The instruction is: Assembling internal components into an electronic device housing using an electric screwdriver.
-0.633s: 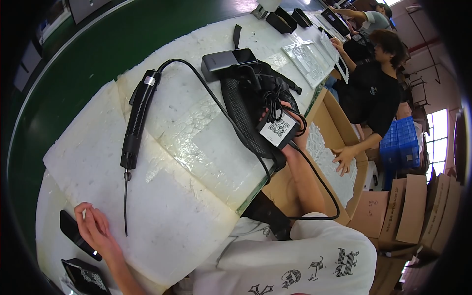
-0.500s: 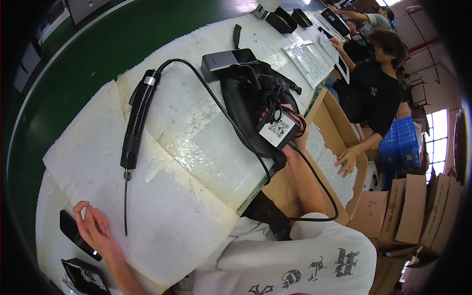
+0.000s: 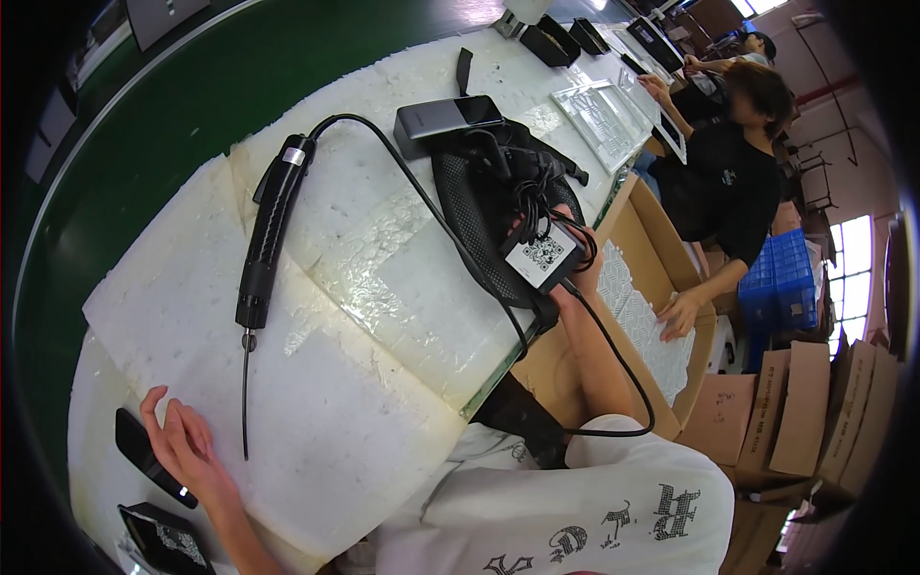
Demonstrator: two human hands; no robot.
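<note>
My left hand (image 3: 184, 443) rests at the lower left of the table, its fingers loosely bent and apart with nothing in them. Beside it lies a flat black phone-like object (image 3: 144, 450). A black electric screwdriver (image 3: 271, 235) with a long thin bit lies to the right of that hand, bit toward me. In my right hand (image 3: 591, 265) is a small black box (image 3: 542, 255) with a white code label and a black cable; fingers are partly hidden behind it. Under the box sits a black mesh strap harness (image 3: 460, 201), with a grey-black power bank (image 3: 446, 122) at its far end.
A white sheet covers the table (image 3: 374, 316). An open black case of small screws (image 3: 168, 539) stands at lower left. To the right, a cardboard box (image 3: 661, 216) holds white patterned trays (image 3: 632, 307). A co-worker (image 3: 724, 177) reaches into it; blue crates (image 3: 778, 278) stand behind.
My left fingers have shifted slightly, the index finger rising a little. My right hand keeps its hold on the box. A person at the far end has moved an arm.
</note>
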